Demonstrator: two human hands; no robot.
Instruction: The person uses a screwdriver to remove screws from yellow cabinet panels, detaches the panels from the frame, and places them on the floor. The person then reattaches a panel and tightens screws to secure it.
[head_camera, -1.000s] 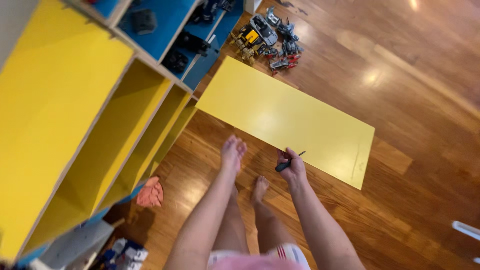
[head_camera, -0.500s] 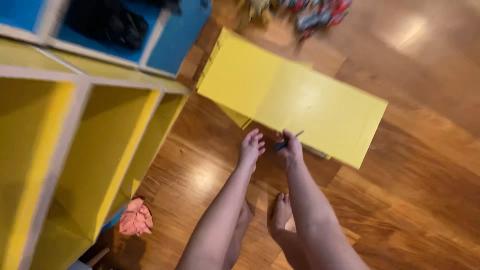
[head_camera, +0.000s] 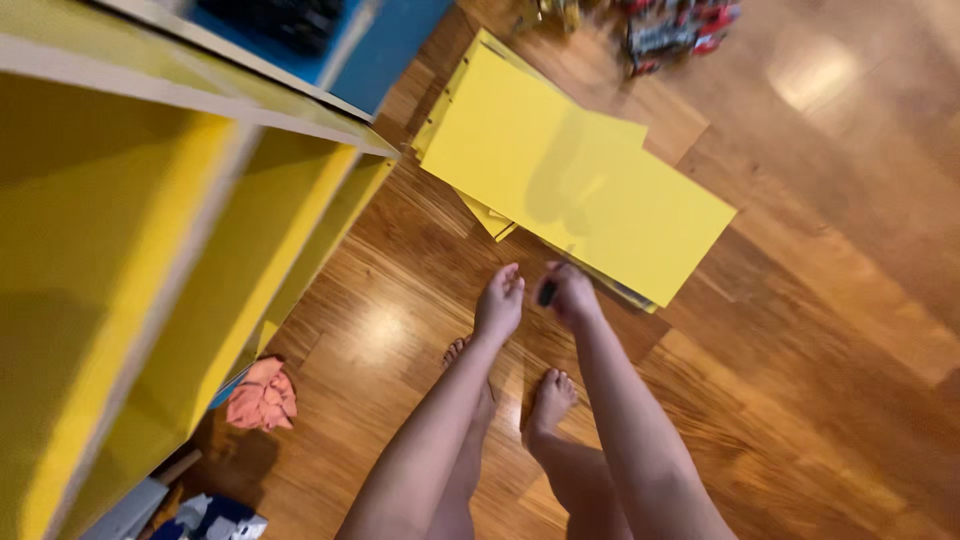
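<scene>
My left hand (head_camera: 499, 303) hangs open with fingers extended, holding nothing, just short of the near edge of a yellow panel (head_camera: 570, 175). My right hand (head_camera: 567, 294) is closed around a small dark tool (head_camera: 547, 292), next to the panel's near edge. The panel is flat and rectangular and rests tilted over other yellow boards on the wooden floor. Both my forearms reach down the middle of the view, with my bare feet (head_camera: 548, 397) below them.
A yellow shelf unit (head_camera: 150, 260) with open compartments fills the left side, with a blue section (head_camera: 385, 50) above. A pink cloth (head_camera: 262, 393) lies on the floor by the unit. A blurred pile of red and dark parts (head_camera: 670, 30) sits at the top.
The view has swung down and closer to the yellow panel. Both hands have stayed side by side, and the right hand still grips the dark tool.
</scene>
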